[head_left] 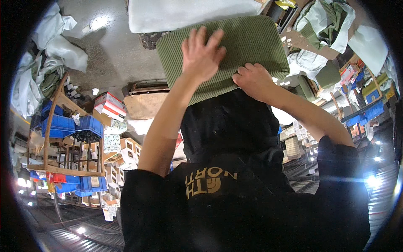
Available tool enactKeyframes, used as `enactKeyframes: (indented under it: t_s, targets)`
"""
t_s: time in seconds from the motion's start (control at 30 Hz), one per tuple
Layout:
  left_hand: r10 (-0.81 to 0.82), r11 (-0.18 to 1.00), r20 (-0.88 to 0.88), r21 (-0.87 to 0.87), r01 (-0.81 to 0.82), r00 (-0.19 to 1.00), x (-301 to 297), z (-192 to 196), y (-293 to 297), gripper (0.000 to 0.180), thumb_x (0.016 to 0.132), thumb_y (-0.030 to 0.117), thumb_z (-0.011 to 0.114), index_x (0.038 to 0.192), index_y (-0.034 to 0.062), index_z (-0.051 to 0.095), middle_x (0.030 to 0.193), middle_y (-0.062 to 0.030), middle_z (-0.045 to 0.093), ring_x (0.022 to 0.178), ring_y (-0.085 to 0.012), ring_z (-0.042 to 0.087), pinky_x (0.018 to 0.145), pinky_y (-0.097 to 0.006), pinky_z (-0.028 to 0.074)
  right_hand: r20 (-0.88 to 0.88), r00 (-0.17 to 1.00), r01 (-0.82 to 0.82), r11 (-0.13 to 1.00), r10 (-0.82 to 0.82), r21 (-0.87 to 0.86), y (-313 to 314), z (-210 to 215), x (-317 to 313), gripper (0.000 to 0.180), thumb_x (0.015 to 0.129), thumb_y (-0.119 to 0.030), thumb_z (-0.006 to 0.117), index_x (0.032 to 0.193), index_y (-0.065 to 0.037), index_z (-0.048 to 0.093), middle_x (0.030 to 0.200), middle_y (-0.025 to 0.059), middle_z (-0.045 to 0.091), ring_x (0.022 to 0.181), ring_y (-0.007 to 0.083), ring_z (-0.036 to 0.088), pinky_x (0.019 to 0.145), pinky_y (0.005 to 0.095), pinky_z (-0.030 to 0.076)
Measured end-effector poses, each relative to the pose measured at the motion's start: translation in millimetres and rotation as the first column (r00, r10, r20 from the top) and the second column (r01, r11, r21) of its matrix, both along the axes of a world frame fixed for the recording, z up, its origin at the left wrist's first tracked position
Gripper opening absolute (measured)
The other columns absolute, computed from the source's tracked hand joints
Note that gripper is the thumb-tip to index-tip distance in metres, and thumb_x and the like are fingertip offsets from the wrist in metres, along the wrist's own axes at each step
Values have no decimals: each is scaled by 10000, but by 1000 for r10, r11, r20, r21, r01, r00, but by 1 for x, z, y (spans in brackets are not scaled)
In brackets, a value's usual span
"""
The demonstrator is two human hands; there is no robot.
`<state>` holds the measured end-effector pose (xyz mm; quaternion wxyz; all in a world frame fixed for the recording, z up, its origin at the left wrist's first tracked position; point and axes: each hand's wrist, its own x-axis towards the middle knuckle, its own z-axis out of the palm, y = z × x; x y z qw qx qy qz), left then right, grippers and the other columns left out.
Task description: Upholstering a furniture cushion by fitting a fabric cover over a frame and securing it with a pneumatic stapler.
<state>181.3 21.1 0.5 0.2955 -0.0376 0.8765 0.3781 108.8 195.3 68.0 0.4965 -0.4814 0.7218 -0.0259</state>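
A green ribbed-fabric cushion [247,42] with rounded corners lies in front of me, its near edge close to my lap. My left hand [202,53] is over the left part of its top, fingers spread and a little blurred by motion. At the near edge, right of the middle, my right hand [253,81] has its fingers curled and pressed together against the cover. Whether fabric is pinched between them is hidden.
Past the cushion lies a white padded sheet [189,14]. White wrapping with green fabric [325,25] is heaped at the far right. On the left stand blue bins [58,125] on a wooden rack, a red-and-white box [110,106] and a wooden board [145,106].
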Motion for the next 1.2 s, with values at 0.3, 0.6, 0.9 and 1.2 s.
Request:
enactKeyframes:
  t_s: [0.3, 0.6, 0.9, 1.2]
  targets:
    - [-133, 991, -35, -29, 132, 991, 24, 26, 34, 531, 952, 574, 422, 1462, 441, 364, 1578, -161, 220, 1433, -481, 158, 1056, -773, 133, 77, 991, 119, 989, -113, -82, 18, 22, -26, 197, 768, -314, 698, 757, -131, 624, 778, 41, 560, 889, 259, 554, 751, 403, 428]
    - [-202, 979, -107, -11, 202, 973, 22, 34, 31, 685, 841, 621, 584, 1458, 409, 375, 1556, -221, 241, 1399, -526, 227, 1002, -791, 230, -270, 126, 983, 84, -954, 163, 102, -29, -51, 506, 902, -440, 647, 1276, -105, 588, 1214, 105, 618, 1125, 257, 590, 968, 432, 459]
    - [-3, 1000, -93, -24, 1, 996, 7, 37, 3, 871, 714, 638, 709, 1451, 256, 445, 1482, -259, 378, 1377, -463, 347, 1068, -645, 330, 46, -323, 726, -217, -945, 653, 33, 13, -120, 580, 899, -449, 658, 1259, -1, 578, 1161, 119, 645, 1012, 170, 645, 853, 275, 542]
    - [535, 751, 188, 342, -565, 824, -43, 43, -44, 643, 961, 268, 572, 1459, -55, 322, 1084, -203, 676, 1019, -229, 636, 881, -336, 495, 243, 195, 876, 280, -950, 392, -100, 43, -214, 487, 939, -490, 530, 1000, -41, 707, 1000, 118, 697, 917, 211, 619, 834, 313, 457]
